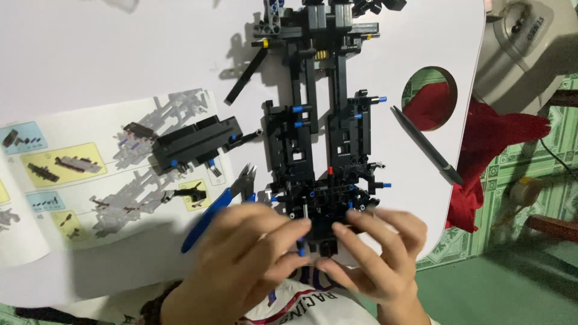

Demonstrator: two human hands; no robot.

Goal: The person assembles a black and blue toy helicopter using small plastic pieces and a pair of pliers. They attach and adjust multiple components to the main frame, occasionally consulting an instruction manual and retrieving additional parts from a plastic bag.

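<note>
Both of our hands meet at the near end of the black brick-built chassis (322, 150), which stretches away from the fingertips across the white table (120, 48). Our left hand (241, 259) is curled, its thumb and forefinger pinched on the frame's near edge by a small blue pin (300, 247). Our right hand (379, 250) is half closed too, fingers bent onto the same edge from the other side; we cannot tell whether it grips a loose piece or only steadies the frame.

Left of our left hand the instruction booklet (72, 180) lies open, and on its far corner sits a separate black block assembly (195, 141). Just beside our left knuckles, partly under them, lie the blue-handled cutters (226, 201), jaws pointing away. Beyond our right hand a dark pen (424, 144) rests slantwise near the round hole in the tabletop (429, 98). A loose black beam (245, 77) lies farther off, left of the chassis.
</note>
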